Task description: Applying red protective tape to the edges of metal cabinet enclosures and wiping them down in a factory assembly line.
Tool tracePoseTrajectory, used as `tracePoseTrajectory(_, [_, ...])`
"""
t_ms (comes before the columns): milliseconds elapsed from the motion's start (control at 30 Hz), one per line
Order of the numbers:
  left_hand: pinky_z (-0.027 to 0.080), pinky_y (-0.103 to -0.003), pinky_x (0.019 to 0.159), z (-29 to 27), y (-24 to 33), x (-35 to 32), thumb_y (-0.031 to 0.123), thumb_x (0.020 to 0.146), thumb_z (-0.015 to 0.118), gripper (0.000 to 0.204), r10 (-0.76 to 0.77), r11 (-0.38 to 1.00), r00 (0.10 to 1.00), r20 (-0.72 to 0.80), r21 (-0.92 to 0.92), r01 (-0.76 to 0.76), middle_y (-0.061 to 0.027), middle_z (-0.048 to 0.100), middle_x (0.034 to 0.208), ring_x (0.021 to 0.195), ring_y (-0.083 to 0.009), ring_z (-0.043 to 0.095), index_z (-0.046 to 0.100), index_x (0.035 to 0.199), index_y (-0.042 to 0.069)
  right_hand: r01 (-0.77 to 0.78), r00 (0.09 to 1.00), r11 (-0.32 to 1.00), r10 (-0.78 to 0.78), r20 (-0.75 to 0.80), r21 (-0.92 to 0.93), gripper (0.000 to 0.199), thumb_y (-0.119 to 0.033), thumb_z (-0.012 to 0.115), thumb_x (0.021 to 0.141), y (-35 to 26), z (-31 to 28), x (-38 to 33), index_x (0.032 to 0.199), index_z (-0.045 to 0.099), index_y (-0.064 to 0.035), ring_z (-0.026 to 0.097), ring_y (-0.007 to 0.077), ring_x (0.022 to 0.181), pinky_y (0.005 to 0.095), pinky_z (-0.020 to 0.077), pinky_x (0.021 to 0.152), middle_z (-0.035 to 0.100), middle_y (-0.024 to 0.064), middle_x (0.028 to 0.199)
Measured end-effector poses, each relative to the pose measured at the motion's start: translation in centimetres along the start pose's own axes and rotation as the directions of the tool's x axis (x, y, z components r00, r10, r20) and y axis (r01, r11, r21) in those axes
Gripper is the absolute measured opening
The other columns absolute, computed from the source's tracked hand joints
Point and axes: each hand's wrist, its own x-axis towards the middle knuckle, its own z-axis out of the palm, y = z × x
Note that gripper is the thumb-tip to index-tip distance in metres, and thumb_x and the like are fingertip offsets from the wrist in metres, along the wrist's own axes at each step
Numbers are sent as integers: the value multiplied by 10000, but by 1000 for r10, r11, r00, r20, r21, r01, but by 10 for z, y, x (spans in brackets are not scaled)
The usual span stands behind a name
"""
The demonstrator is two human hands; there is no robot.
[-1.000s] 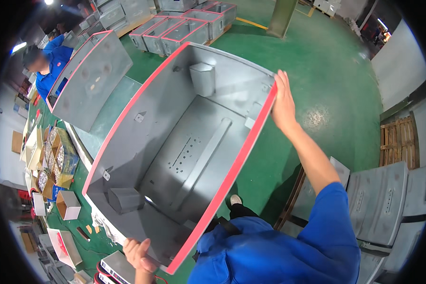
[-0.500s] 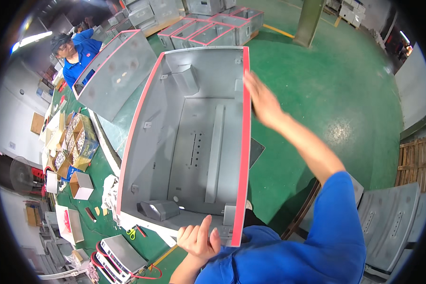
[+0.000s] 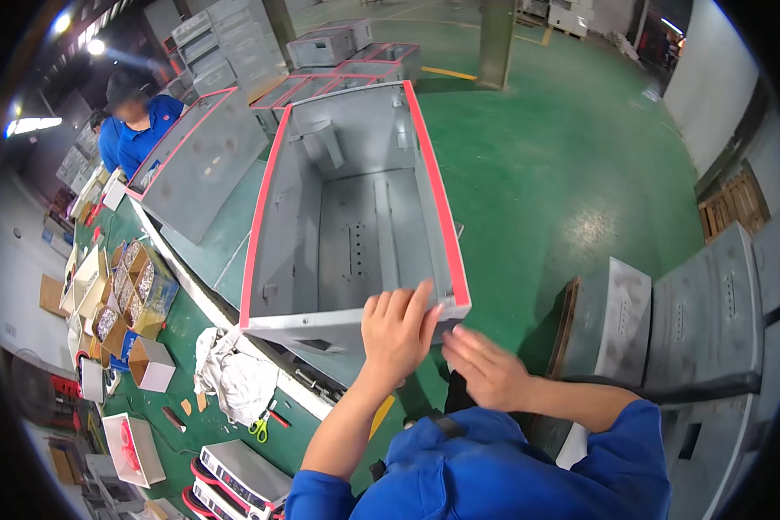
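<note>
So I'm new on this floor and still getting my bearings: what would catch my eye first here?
First the big open grey metal cabinet shell with a red-edged rim, at centre on the green bench. The left hand lies on its near edge, with the right hand just beside it, lower right. Then a second red-rimmed shell, upper left by a person in blue, and grey panels on the right.

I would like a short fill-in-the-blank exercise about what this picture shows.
1. The open grey metal cabinet has a rim of ____ colour.
2. The left hand rests on the cabinet's ____ edge.
3. The floor is painted ____.
4. The scissors beside the white rag have ____ handles.

Missing words: red; near; green; green
</note>
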Motion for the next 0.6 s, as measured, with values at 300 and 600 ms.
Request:
tracePoseTrajectory(300, [359,-326,615,-5,-3,-10,176,750,607,303,32,999,999,13,-28,-32,-69,532,808,696,-225,496,547,1015,43,-241,921,940,300,-249,242,514,101,468,661,13,-3,-6,1171,417,49,421,364,1153,401,367,954,431,216,1219])
tracePoseTrajectory(600, [329,-413,948,8,12,1,228,695,632,544,233,972,943,239,-28,-233,-107,471,1230,1163,-230,433,471,1182,45,110,978,985,-82,-194,135,584,124,468,629,127,27,97,1199,423,6,390,322,1190,400,345,979,421,169,1261])
